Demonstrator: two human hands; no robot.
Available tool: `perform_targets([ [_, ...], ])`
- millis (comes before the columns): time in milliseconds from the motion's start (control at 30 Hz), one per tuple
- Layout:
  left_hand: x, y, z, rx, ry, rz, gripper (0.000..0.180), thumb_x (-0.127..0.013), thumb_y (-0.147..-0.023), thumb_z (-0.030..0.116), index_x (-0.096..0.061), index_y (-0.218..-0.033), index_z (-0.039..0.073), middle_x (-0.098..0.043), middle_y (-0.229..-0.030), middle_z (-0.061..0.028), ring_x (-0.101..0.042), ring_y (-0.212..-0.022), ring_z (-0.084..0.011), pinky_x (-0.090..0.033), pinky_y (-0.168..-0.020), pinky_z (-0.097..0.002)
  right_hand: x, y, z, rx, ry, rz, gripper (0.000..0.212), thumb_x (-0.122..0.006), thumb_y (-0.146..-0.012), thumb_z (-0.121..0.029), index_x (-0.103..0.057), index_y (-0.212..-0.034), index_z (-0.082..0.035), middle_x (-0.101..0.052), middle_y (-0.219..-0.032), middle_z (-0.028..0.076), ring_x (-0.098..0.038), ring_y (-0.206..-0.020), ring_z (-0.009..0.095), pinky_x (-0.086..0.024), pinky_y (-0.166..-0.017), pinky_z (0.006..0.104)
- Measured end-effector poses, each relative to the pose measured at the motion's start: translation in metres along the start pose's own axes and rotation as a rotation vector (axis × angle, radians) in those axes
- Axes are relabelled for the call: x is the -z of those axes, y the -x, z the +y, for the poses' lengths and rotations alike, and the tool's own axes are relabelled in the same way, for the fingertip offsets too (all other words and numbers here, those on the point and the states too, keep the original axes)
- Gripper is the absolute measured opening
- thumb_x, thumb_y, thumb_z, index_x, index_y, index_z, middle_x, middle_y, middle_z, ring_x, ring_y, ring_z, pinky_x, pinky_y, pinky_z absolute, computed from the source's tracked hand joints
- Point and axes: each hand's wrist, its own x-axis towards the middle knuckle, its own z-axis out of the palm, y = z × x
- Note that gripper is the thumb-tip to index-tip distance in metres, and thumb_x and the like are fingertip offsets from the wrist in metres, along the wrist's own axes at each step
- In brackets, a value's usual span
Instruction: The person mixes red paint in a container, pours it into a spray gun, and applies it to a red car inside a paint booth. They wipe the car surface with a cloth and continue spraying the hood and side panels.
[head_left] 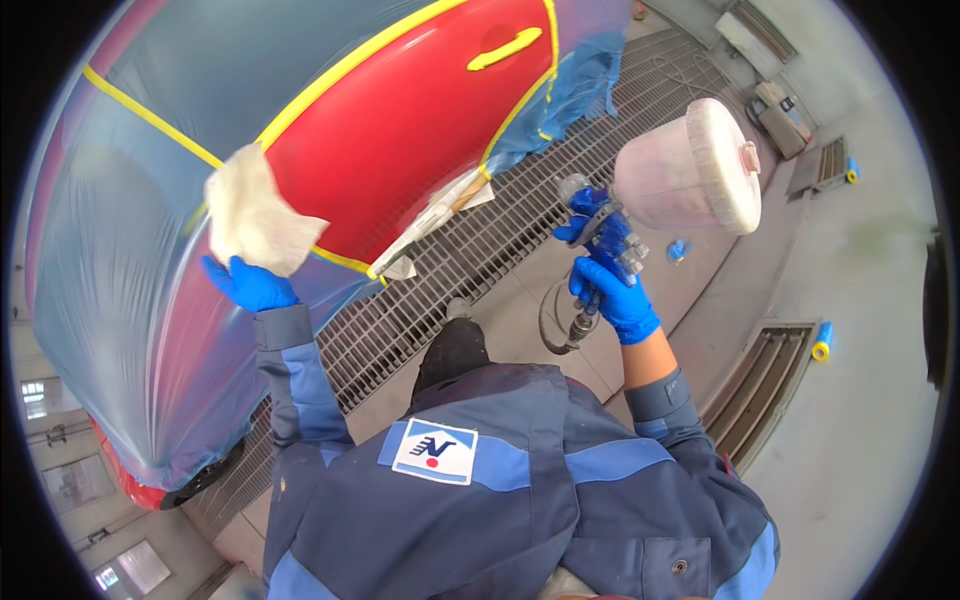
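My left hand [252, 285], in a blue glove, grips a cream-coloured cloth [250, 215] by its lower edge. The cloth lies over or in front of the left border of a glossy red car panel [400, 130]; whether it touches is unclear. My right hand [618, 302], also gloved in blue, is wrapped round the handle of a blue spray gun [607, 235]. A large whitish paint cup [675, 172] sits on the gun, tilted to the right. The gun's nozzle is toward the panel, some way off. An air hose [560, 347] hangs from the handle.
Yellow tape [350, 62] and bluish plastic film [120, 270] surround the red panel. Its handle [505, 48] is taped over. Masking paper [430, 222] hangs at the lower edge. A metal floor grating [400, 310] runs beside the car, and a wall vent [760, 380] is at right.
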Motion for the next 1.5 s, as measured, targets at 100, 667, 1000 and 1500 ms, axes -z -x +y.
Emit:
perform_targets([
  [100,-0.046,0.014,0.017,-0.844,-1.023,-0.008,0.056,-0.05,-0.096,0.026,-0.035,-0.145,0.003,-0.044,-0.144,-0.0152,-0.049,-0.125,-0.0323,-0.045,-0.1,-0.0444,0.003,-0.011,-0.004,0.062,-0.066,-0.123,0.038,-0.057,-0.093,-0.013,-0.05,-0.129,-0.006,-0.056,-0.084,0.006,-0.051,-0.056,0.009,-0.041,-0.05,0.0214],
  [667,-0.094,0.05,0.016,-0.962,-1.568,-0.383,0.045,-0.058,-0.089,0.033,-0.057,-0.133,0.021,-0.044,-0.142,-0.0162,-0.044,-0.126,-0.037,-0.03,-0.104,-0.0569,0.02,-0.042,-0.044,0.014,-0.136,-0.506,0.032,-0.062,-0.092,-0.012,-0.055,-0.122,-0.006,-0.058,-0.092,0.0,-0.047,-0.064,0.008,-0.04,-0.058,0.0242],
  [1000,-0.2,0.058,-0.025,-0.811,-1.886,-0.914,0.072,-0.054,-0.085,0.032,-0.031,-0.15,0.011,-0.026,-0.155,-0.0179,-0.016,-0.146,-0.0371,-0.01,-0.116,-0.057,0.088,-0.086,-0.048,-0.019,-0.13,-0.46,0.048,-0.065,-0.089,-0.017,-0.047,-0.133,-0.007,-0.06,-0.104,0.005,-0.051,-0.064,0.008,-0.043,-0.057,0.0223],
  [1500,-0.571,0.131,-0.169,-1.042,-1.501,-0.946,0.06,-0.041,-0.098,0.043,-0.034,-0.147,0.01,-0.03,-0.152,-0.0191,-0.028,-0.141,-0.0352,-0.019,-0.115,-0.0514,0.292,-0.188,-0.081,-0.063,-0.2,-0.367,0.067,-0.069,-0.085,-0.021,-0.036,-0.14,-0.001,-0.059,-0.103,0.012,-0.056,-0.056,0.014,-0.042,-0.049,0.0235],
])
